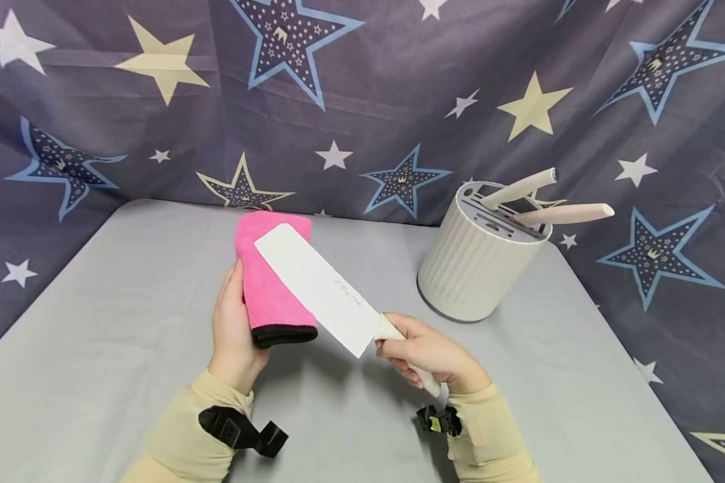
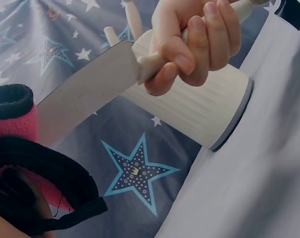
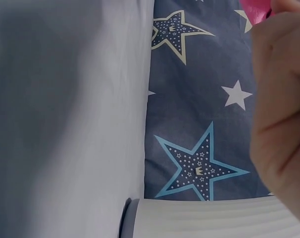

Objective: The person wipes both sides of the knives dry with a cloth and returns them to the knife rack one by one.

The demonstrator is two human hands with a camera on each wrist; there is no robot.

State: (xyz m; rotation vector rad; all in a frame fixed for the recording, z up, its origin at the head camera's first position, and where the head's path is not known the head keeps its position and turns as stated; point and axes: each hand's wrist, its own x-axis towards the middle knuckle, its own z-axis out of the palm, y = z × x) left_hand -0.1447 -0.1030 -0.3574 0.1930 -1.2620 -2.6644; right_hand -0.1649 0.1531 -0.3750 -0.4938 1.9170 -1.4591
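Note:
My left hand [image 1: 235, 332] holds a folded pink cloth [image 1: 274, 288] with a black edge, gripping it from the left side and beneath. A cleaver [image 1: 320, 285] with a broad pale blade lies slantwise over the cloth's right side, its far end above the pink fabric. Around its cream handle [image 1: 389, 329] curl the fingers of my right hand [image 1: 429, 352]. In the left wrist view the same cleaver blade [image 2: 90, 89] runs behind the cloth's black-edged folds [image 2: 46, 173]. Only part of the right hand [image 3: 281, 109] shows in the right wrist view, with the cleaver out of sight there.
A ribbed cream knife block [image 1: 474, 261] stands at the back right of the table, two knife handles [image 1: 562, 213] jutting from its slotted top. Grey cloth covers the table [image 1: 127, 322]. Behind it hangs a dark star-patterned curtain [image 1: 399, 80].

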